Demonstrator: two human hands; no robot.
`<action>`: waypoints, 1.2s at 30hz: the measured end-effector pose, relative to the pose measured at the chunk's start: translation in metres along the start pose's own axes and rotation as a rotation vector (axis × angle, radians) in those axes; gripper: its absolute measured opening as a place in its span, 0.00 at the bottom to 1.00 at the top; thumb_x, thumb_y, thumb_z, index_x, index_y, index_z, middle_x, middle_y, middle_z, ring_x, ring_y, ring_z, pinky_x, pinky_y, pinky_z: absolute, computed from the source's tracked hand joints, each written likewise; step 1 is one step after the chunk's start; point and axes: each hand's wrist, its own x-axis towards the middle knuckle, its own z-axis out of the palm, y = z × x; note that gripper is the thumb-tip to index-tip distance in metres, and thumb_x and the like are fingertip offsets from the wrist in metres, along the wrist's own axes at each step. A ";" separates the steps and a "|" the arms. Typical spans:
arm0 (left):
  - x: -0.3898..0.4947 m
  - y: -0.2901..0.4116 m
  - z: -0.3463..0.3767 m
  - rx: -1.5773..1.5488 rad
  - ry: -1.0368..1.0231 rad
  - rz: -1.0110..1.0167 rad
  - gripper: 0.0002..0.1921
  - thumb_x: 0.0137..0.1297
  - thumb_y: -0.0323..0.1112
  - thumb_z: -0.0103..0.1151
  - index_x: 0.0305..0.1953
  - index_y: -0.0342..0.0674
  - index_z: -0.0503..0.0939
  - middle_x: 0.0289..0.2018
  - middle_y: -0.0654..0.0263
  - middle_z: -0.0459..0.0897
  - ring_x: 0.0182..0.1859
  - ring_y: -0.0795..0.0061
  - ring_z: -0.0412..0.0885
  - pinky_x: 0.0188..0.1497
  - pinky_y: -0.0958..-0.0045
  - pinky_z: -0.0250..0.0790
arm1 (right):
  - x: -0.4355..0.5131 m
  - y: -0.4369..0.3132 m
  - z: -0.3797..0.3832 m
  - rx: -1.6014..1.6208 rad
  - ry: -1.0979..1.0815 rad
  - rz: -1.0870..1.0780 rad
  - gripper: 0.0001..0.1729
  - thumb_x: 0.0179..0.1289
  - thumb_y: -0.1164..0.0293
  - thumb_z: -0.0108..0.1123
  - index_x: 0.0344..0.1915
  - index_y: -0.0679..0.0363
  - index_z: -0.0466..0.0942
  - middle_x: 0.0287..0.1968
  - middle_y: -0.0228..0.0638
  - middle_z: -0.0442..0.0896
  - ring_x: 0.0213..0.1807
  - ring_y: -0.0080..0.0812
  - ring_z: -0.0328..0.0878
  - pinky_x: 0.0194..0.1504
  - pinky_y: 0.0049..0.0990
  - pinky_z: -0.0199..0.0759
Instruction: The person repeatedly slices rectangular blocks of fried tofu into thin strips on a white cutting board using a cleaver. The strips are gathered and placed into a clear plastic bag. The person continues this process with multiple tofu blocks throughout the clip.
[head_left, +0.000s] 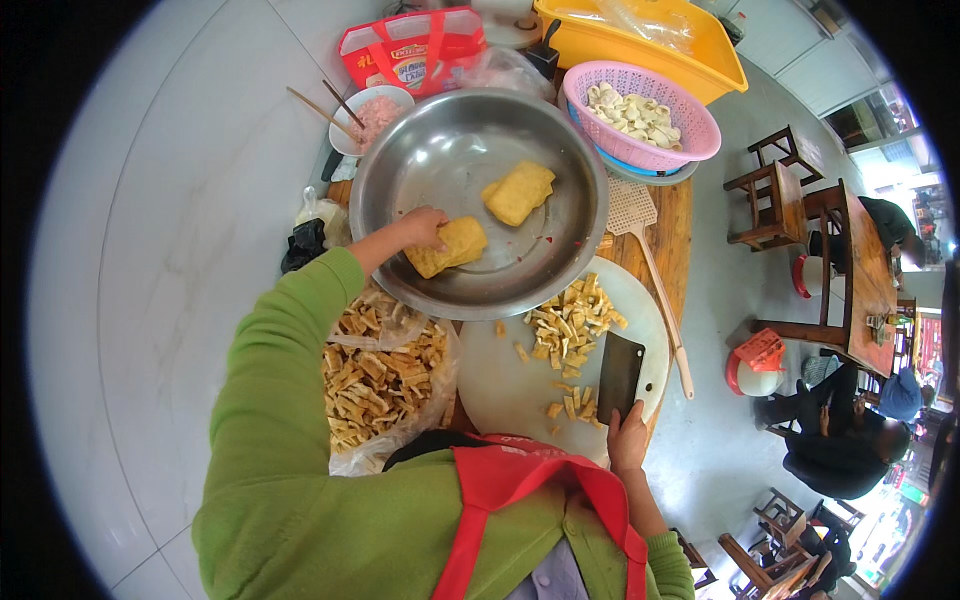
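Inside a wide stainless-steel basin (442, 157) lie two stacks of yellow fried tofu. My left hand (426, 229) grips the nearer tofu stack (452, 247) by its upper left end. The other tofu stack (518, 193) rests apart from it, farther right in the basin. In my right hand (628, 439) is the cleaver (621, 379), its dark blade over the right part of a round white cutting board (502, 382). Cut tofu strips (570, 322) are heaped on the board beside the blade. A clear plastic bag (442, 375) full of similar strips (375, 382) sits left of the board.
A pink basket (697, 139) of pale folded dough pieces (634, 116) stands at the back right, before a yellow tub (645, 45). A perforated plastic swatter (652, 262) lies along the table's right edge. A bowl of pink minced meat (381, 118) holds chopsticks. People sit farther right.
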 end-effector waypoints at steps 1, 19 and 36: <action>0.000 0.001 0.008 0.077 0.130 -0.011 0.25 0.51 0.42 0.71 0.47 0.36 0.75 0.41 0.55 0.80 0.48 0.57 0.78 0.52 0.60 0.69 | 0.000 -0.002 -0.002 -0.001 0.009 -0.001 0.21 0.66 0.69 0.55 0.50 0.68 0.60 0.28 0.61 0.78 0.30 0.64 0.76 0.29 0.53 0.67; 0.148 0.093 -0.006 -0.255 0.198 -0.269 0.41 0.43 0.54 0.74 0.55 0.30 0.74 0.50 0.47 0.80 0.52 0.54 0.80 0.55 0.61 0.71 | 0.000 -0.008 -0.003 -0.003 -0.050 0.101 0.21 0.65 0.66 0.56 0.50 0.67 0.61 0.30 0.61 0.78 0.30 0.64 0.76 0.31 0.53 0.70; -0.009 0.095 -0.048 -2.381 -0.132 0.466 0.24 0.66 0.52 0.57 0.56 0.45 0.73 0.47 0.64 0.80 0.51 0.68 0.78 0.61 0.58 0.69 | 0.001 -0.001 0.000 0.015 -0.018 0.046 0.24 0.65 0.67 0.57 0.52 0.70 0.60 0.29 0.63 0.78 0.31 0.65 0.76 0.30 0.53 0.68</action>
